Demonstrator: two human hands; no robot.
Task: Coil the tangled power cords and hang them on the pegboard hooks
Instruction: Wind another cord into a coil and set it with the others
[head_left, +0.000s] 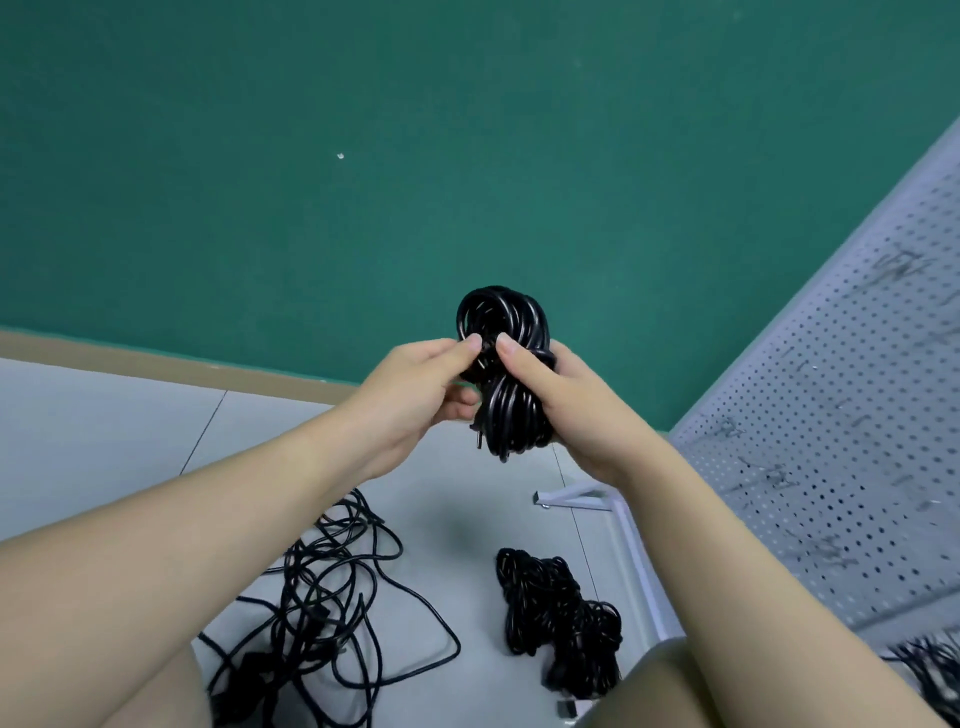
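Both forearms fill the bottom of my view, reaching out to a bundled black cord (506, 374) held up in front of the green wall (363, 156). My right hand (566, 410) has its fingers curled round the waist of the bundle, thumb clamped on the front. My left hand (415, 389) pinches it from the other side, thumb tip right at the cinch point. So both sets of fingers are closed on the cord, nothing loose.

Looks like I'm at the finishing wrap, where the tail goes round the middle to lock the loops. Tip for this bit: keep the right-hand grip tight so the loops don't spring apart, and let the left do the threading. Snug the wrap, don't strangle it, or the cable kinks. One plug end (477, 441) pokes out near the bottom, so I'd tuck that flat. Leave the top loop open, since that's what I reckon goes over a hook.

Down on the floor (104, 415) there's a tangled pile of cords (322, 597) to my left that's not done yet, and a heap of coiled cords (556, 613) closer to the right. The pegboard (831, 441) stands at my right, with hooks on it, though too blurry to make out well.
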